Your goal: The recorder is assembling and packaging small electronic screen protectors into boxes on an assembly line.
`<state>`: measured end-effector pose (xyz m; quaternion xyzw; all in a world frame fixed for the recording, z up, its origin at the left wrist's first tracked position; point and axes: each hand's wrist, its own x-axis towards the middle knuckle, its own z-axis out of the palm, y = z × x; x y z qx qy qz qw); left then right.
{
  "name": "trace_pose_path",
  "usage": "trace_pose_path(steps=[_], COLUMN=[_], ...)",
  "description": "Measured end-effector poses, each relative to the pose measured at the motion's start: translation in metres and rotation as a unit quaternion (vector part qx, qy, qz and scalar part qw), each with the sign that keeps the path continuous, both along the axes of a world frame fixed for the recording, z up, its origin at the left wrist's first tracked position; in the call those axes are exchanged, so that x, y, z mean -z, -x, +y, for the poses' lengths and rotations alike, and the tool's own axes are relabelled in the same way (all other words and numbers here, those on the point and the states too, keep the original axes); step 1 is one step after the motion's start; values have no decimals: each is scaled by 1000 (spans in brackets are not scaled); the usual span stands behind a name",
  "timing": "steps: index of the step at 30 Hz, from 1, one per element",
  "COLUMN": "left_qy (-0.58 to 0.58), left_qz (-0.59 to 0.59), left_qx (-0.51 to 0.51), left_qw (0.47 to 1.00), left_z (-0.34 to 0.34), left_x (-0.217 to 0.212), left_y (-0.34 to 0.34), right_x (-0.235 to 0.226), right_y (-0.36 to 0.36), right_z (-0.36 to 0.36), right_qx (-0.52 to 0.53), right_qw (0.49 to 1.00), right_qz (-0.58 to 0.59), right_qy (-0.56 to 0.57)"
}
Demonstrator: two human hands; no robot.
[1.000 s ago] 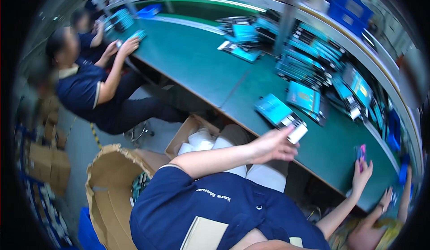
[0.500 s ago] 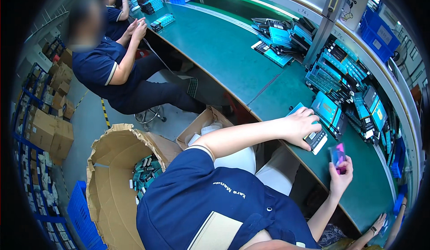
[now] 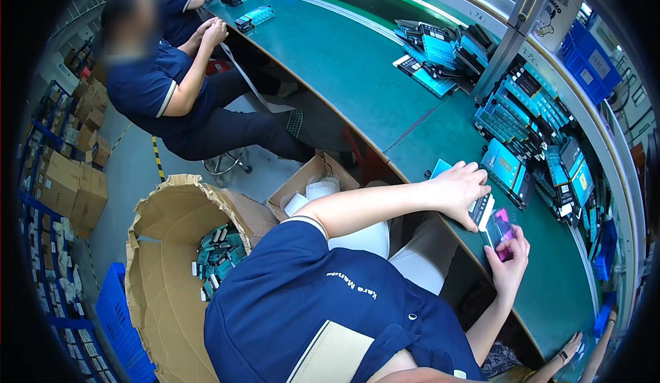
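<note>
A round brown cardboard drum (image 3: 165, 259) stands on the floor at the left, holding small teal packs. The left hand (image 3: 459, 189) lies palm down, fingers spread, on a flat teal and white box (image 3: 480, 208) at the near edge of the green workbench (image 3: 357, 74). Just right of it, the right hand (image 3: 510, 259) grips a small pink transparent packet (image 3: 500, 226), fingers curled around it
</note>
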<state>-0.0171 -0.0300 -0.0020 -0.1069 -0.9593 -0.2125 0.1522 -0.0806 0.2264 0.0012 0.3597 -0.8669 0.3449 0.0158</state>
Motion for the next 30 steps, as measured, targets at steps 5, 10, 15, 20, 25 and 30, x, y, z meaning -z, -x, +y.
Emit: trace_pose_path(steps=[5, 10, 15, 20, 25, 30], left_qy=[-10, 2, -4, 5, 3, -11], left_qz=[12, -40, -35, -24, -29, -22], left_qx=[34, 40, 31, 30, 21, 15], left_qw=[999, 998, 999, 999, 999, 1000], left_z=[2, -17, -15, -8, -6, -8], left_x=[3, -6, -8, -5, -4, -7], left_y=[5, -8, -7, -7, -10, -12], right_x=[1, 2, -3, -13, -17, -13], right_y=[0, 1, -3, -1, 4, -1], right_z=[3, -7, -6, -12, -13, 3], right_qx=[39, 36, 114, 97, 107, 87], right_qw=[999, 990, 988, 992, 986, 989], right_qz=[28, 123, 100, 76, 99, 84], right_qy=[15, 52, 3, -4, -84, -88])
